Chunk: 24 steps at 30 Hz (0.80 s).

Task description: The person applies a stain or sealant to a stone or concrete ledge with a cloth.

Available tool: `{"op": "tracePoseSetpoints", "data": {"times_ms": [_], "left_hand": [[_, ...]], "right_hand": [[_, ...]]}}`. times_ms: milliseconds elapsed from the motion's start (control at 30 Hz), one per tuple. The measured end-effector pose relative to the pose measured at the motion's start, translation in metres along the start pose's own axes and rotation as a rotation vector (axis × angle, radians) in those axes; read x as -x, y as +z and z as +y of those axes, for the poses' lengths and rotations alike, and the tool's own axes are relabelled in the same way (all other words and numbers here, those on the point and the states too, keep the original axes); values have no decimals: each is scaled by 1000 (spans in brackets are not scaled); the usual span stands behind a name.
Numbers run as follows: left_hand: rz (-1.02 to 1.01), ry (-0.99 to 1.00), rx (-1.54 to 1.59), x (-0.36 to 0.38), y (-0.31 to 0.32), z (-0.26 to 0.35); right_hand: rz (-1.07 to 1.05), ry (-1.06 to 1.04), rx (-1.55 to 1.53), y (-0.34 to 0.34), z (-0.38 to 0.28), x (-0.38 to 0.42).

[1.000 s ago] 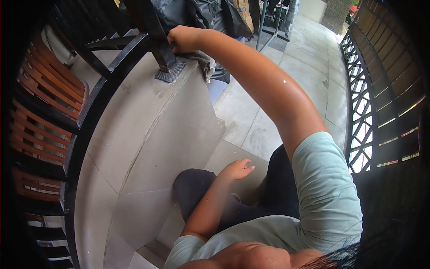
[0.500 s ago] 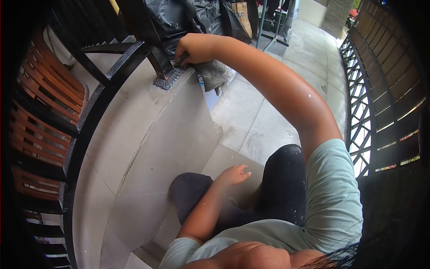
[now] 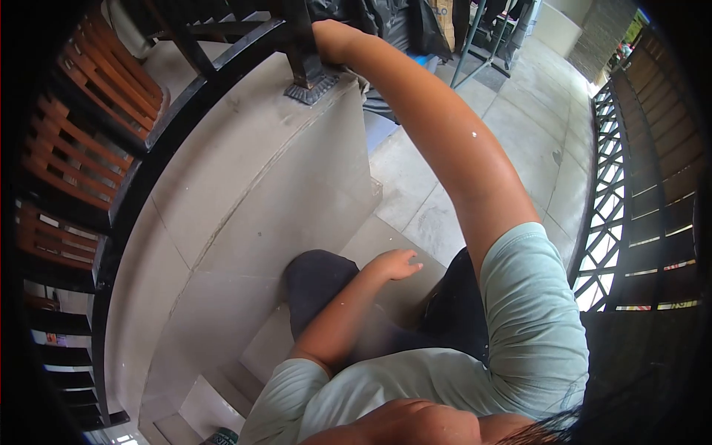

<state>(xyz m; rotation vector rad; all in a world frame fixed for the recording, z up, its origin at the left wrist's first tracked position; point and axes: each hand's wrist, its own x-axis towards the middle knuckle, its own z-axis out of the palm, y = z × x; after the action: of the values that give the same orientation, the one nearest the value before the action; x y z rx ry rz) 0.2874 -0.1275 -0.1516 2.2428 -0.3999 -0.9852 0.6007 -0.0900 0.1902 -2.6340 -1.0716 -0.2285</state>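
Note:
My right hand (image 3: 335,43) reaches far forward, beside and partly behind the foot of a black metal post (image 3: 300,55). Its fingers are mostly hidden there. Below its wrist shows a small edge of a grey cloth (image 3: 359,76), at the corner of the tiled ledge (image 3: 245,137); the hand appears closed on it. The post stands on a ridged base plate (image 3: 311,90) on the ledge. My left hand (image 3: 397,265) hangs open past my bent knee (image 3: 319,278), its fingers loosely stretched and holding nothing.
A curved black railing (image 3: 174,122) runs along the left, with slatted wooden chairs (image 3: 111,81) behind it. Black plastic sheeting (image 3: 404,26) and a metal-legged stand (image 3: 475,44) are ahead. A dark gate (image 3: 653,185) borders the tiled floor (image 3: 519,111) on the right.
My right hand has moved forward and closer behind the post, taking the grey cloth mostly out of sight. The view has shifted a little; my left hand stays by the knee.

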Motion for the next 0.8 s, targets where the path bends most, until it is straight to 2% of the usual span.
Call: {"op": "tracePoseSetpoints", "data": {"times_ms": [67, 100, 367, 567, 700, 800], "left_hand": [[23, -31, 0, 2, -5, -5], [38, -32, 6, 4, -8, -6], [55, 16, -48, -2, 4, -21], [24, 58, -71, -2, 12, -5], [51, 72, -80, -2, 16, 2], [39, 59, -97, -2, 14, 5]], "right_hand": [[28, -39, 14, -6, 6, 5], [45, -131, 14, -12, 10, 16], [-73, -366, -197, -31, 50, 67], [-160, -342, -100, -55, 35, 84], [-123, -373, -77, -44, 30, 62], [-97, -321, -46, -25, 30, 28]]}}
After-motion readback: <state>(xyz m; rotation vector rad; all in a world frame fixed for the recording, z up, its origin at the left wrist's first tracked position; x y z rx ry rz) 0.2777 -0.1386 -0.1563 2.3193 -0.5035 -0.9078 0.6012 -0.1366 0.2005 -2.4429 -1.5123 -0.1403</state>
